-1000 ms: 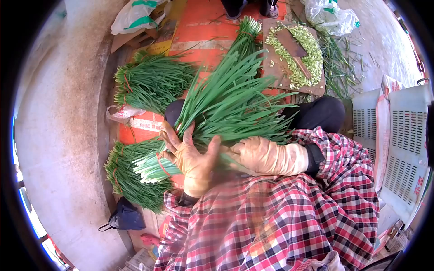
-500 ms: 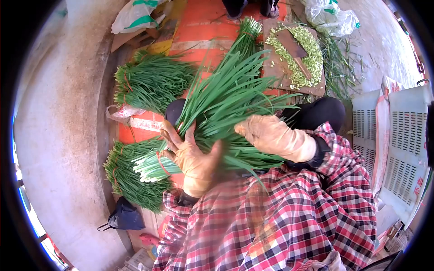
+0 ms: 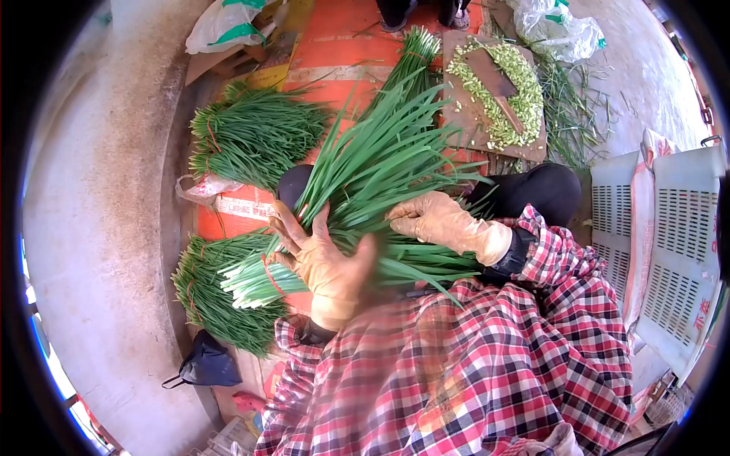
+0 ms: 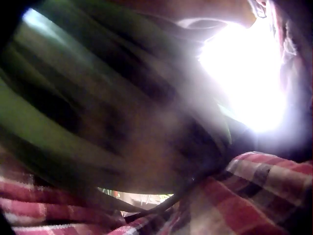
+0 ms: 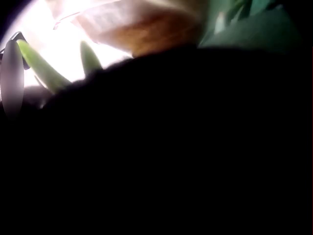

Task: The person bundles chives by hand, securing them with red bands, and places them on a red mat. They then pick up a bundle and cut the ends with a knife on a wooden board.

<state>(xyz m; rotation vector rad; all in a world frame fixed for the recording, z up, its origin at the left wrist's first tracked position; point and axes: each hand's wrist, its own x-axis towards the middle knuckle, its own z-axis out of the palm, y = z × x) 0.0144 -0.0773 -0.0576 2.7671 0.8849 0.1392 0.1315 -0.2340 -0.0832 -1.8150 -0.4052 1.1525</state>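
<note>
In the head view, my gloved left hand (image 3: pixel 328 272) lies on a bundle of garlic chives (image 3: pixel 247 284), fingers straight and spread, thumb sticking up. A red band ties this bundle near its pale cut ends. Long green leaves (image 3: pixel 395 144) fan out across the lap beyond the hand. My gloved right hand (image 3: pixel 449 224) touches those leaves with its fingers pointing left; I cannot tell whether it pinches any. Blurred leaves (image 4: pixel 44 127) fill much of the left wrist view. The right wrist view is mostly dark, with leaf tips (image 5: pixel 44 66) and tan glove material showing at its top.
Other tied chive bundles lie left (image 3: pixel 228 296), upper left (image 3: pixel 258 137) and behind (image 3: pixel 414 64). A board (image 3: pixel 458 118) bears chopped pale-green pieces and a cleaver (image 3: pixel 494 80). Loose leaves (image 3: pixel 570 114) lie beside it. White crates (image 3: pixel 680 220) stand at right, a dark bag (image 3: pixel 209 361) at lower left.
My right hand has moved up from beside the left hand, away from the body, then slightly left onto the leaves. The left hand has stayed in place on the bundle.
</note>
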